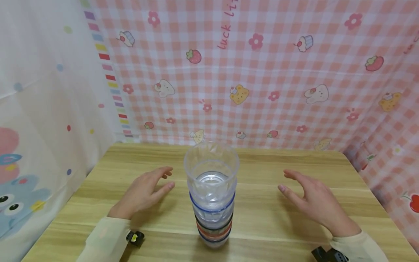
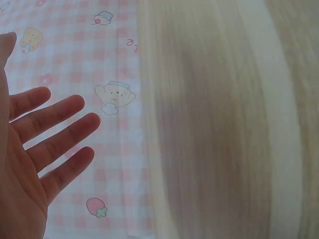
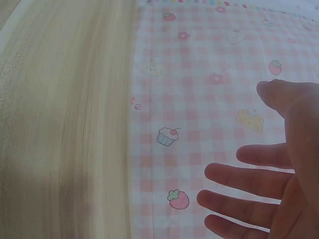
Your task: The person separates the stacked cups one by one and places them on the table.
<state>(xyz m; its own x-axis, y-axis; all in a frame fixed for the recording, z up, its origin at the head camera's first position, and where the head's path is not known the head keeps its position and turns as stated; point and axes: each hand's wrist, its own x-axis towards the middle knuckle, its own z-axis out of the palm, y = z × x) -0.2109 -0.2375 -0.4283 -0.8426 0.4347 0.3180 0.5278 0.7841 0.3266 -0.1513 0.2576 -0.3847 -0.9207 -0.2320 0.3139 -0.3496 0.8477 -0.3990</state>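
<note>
A tall stack of clear plastic cups (image 1: 212, 198) stands upright at the middle of the table, one nested in another. Blue, black and reddish bands ring its lower part, and the top cup's wide mouth faces up. To the left of the stack, my left hand (image 1: 144, 191) hovers over the wood, thumb apart from the fingers, holding nothing. On the other side, farther from the cups, my right hand (image 1: 315, 200) is held in the air with its palm toward them. Both wrist views show spread, relaxed fingers on the left hand (image 2: 45, 144) and right hand (image 3: 269, 184).
The wooden table (image 1: 262, 233) reaches back to a pink checked curtain (image 1: 278, 72) with cartoon prints. A white curtain (image 1: 49, 91) hangs at the left. Small black devices sit at the left wrist (image 1: 135, 238) and the right wrist (image 1: 328, 254).
</note>
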